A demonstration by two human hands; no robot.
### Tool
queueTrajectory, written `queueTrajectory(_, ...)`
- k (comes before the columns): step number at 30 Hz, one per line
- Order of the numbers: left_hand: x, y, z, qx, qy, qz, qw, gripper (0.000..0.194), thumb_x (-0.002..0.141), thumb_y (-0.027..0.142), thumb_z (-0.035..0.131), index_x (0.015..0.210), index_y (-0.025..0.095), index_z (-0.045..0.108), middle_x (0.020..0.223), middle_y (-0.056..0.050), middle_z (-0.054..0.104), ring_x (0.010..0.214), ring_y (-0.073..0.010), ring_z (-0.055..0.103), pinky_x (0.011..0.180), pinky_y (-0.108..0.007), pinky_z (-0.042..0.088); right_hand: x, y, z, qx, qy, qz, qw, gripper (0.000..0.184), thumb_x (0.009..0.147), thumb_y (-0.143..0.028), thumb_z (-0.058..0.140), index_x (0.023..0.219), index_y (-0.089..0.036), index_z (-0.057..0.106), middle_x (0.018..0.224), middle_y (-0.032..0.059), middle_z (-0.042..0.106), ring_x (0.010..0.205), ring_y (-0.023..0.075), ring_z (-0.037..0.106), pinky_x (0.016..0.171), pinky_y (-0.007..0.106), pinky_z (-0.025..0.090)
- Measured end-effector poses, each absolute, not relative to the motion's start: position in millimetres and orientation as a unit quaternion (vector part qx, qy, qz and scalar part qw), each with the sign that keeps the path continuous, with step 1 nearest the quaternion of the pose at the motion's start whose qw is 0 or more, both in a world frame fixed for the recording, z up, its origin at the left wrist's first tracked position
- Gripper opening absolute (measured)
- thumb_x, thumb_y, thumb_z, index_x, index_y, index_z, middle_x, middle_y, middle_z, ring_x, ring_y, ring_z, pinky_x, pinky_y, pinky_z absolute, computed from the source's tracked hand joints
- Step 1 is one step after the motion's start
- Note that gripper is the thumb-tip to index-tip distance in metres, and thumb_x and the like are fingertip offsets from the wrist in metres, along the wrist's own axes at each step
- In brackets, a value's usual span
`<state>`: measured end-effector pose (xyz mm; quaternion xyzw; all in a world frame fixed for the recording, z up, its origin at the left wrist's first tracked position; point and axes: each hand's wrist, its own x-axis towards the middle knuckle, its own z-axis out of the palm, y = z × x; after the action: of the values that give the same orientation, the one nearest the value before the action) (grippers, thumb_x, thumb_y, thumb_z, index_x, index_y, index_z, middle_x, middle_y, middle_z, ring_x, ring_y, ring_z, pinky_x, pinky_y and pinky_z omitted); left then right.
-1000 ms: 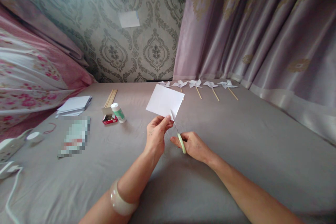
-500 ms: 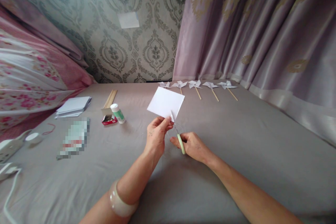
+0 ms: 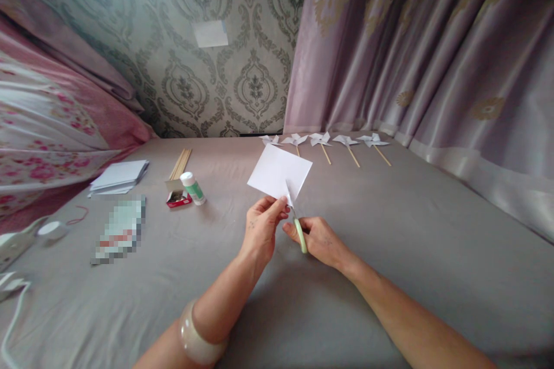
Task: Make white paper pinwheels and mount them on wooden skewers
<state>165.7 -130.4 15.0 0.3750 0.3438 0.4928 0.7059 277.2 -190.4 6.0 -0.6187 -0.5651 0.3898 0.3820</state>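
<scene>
A white sheet of paper (image 3: 277, 170) is pinched at its near corner by my left hand (image 3: 263, 219), which is closed on it. My right hand (image 3: 319, 237) is closed around the pale green handle of a pair of scissors (image 3: 299, 235). The blades reach up over the paper's near corner, close to my left fingertips. Behind the sheet, several white paper pinwheels (image 3: 320, 138) on wooden sticks lie in a row along the far edge; the sheet partly hides the leftmost ones.
On the left are a stack of paper (image 3: 119, 176), wooden sticks (image 3: 180, 162), a small red box (image 3: 178, 199), a white and green glue bottle (image 3: 193, 188) and a blurred-out packet (image 3: 119, 230). A power strip (image 3: 17, 248) with a white cable (image 3: 17, 317) sits at the left edge.
The paper has shifted slightly right and turned a little in my left hand. The scissor blades now reach further up over the sheet. My right hand has hardly moved.
</scene>
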Motion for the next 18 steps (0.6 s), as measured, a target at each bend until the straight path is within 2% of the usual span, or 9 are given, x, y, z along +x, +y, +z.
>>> queueTrajectory(18,165.4,-130.5,15.5,0.352,0.358,0.488,0.714,0.024,0.055,0.026,0.079,0.059,0.013,0.06,0.057,0.0,0.058,0.052,-0.0061,0.05,0.054,-0.019,0.039,278.5,-189.5,0.8,-0.64,-0.567,0.371,0.363,0.053,0.073,-0.064,0.054,0.051,-0.017,0.041,0.054,-0.0053,0.028,0.054,0.0079,0.026,0.048,0.024,0.018)
